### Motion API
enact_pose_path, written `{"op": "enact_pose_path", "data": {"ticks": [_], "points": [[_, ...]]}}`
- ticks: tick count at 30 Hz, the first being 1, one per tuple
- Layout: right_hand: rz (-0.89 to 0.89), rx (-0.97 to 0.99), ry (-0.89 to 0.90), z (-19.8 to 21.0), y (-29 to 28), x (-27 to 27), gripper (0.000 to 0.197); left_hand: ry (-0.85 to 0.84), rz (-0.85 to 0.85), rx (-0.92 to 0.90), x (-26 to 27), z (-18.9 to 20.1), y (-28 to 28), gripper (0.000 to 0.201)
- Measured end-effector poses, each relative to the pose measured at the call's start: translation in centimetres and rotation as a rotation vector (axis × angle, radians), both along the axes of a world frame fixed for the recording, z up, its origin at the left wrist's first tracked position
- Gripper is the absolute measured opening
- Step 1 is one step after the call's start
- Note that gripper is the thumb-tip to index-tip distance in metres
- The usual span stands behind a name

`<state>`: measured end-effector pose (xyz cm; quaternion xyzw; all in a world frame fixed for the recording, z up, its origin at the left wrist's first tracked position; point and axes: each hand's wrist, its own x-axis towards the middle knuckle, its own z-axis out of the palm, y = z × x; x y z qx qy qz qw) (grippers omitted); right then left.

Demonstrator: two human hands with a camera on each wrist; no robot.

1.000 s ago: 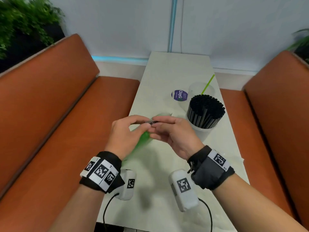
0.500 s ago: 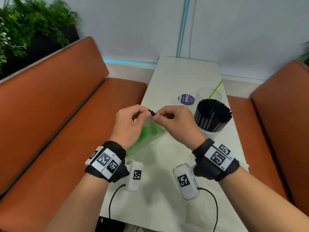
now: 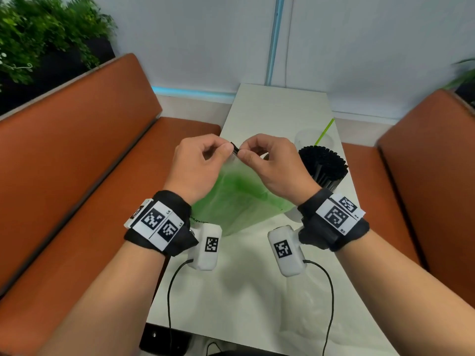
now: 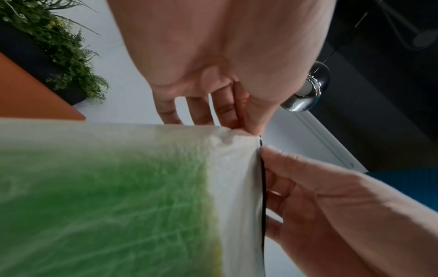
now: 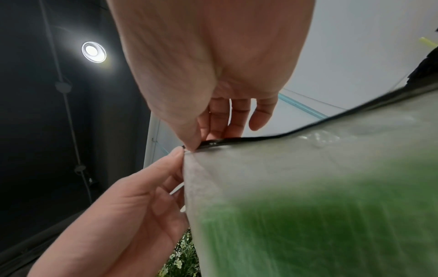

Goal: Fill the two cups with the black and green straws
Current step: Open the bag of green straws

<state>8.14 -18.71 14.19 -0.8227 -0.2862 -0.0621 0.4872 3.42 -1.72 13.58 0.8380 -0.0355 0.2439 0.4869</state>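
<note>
Above the white table (image 3: 259, 299), between two orange benches, both hands meet at the top corner of a frosted plastic bag (image 3: 239, 199) that holds a mass of green straws (image 3: 236, 186). The left hand (image 3: 198, 165) pinches the bag's corner between thumb and forefinger, its other fingers curled in; the right hand (image 3: 272, 165) pinches the black zip strip (image 3: 234, 151) along the bag's mouth right beside it, so the two sets of fingertips almost touch. In the left wrist view the left hand (image 4: 220, 61) closes on the corner of the bag (image 4: 132, 196) where the strip (image 4: 262, 187) begins, and the right hand (image 4: 331, 202) lies against the strip just below. The right wrist view shows the same from the other side: the right hand (image 5: 213, 61) nips the strip (image 5: 308, 123), the left hand (image 5: 123, 209) holds the edge of the bag (image 5: 308, 196) next to it, and the green inside (image 5: 320, 234) is blurred through the plastic. The bag hangs from the hands toward the table, its lower end near the left wrist. To the right of the bag, close to the right hand, stands a cup packed with black straws (image 3: 323, 163). Just beyond that cup, farther from the person, stands a clear cup (image 3: 305, 137) with a single green straw (image 3: 324, 131) leaning out of it. Whether the bag's mouth is parted at all cannot be told.
</note>
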Motion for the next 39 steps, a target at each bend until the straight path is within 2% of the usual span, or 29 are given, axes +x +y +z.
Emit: {"op": "enact_pose_path", "data": {"ticks": [7, 14, 16, 20, 22, 25, 27, 31, 34, 36, 39], "points": [[-0.065, -0.085, 0.035, -2.8, -2.0, 0.5, 0.010, -0.027, 0.088, -0.058, 0.5, -0.3, 1.3, 0.022], [-0.208, -0.257, 0.141, -6.3, -7.4, 1.7, 0.010, -0.056, 0.375, -0.186, 1.0, -1.1, 5.9, 0.024], [-0.268, -0.210, 0.176, -6.6, -7.9, 2.0, 0.010, -0.031, 0.425, -0.236, 1.1, -1.5, 6.4, 0.023], [-0.286, 0.149, 0.321, -5.9, -6.9, 2.2, 0.022, 0.067, 0.377, -0.308, 1.4, -1.3, 5.5, 0.019], [-0.261, 0.246, 0.352, -5.4, -6.3, 2.4, 0.025, 0.172, 0.280, -0.167, 1.5, -0.9, 4.8, 0.021], [-0.249, 0.297, 0.363, -4.6, -5.5, 2.9, 0.026, 0.364, 0.142, 0.291, 1.6, -1.1, 3.3, 0.020], [-0.241, 0.312, 0.372, -4.3, -5.2, 3.2, 0.025, 0.420, 0.121, 0.462, 1.8, -1.6, 2.1, 0.020], [-0.229, 0.330, 0.403, -4.4, -4.6, 3.5, 0.021, 0.461, 0.112, 0.700, 2.2, -1.9, 0.5, 0.039], [-0.222, 0.337, 0.398, -4.8, -4.2, 3.3, 0.018, 0.504, 0.067, 0.849, 2.6, -2.3, -0.9, 0.041], [-0.230, 0.336, 0.386, -5.0, -3.9, 3.2, 0.018, 0.518, 0.069, 0.893, 2.9, -2.6, -1.9, 0.031], [-0.285, 0.312, 0.353, -5.3, -3.6, 2.7, 0.008, 0.489, 0.144, 0.855, 3.1, -2.5, -2.4, 0.009]]}}
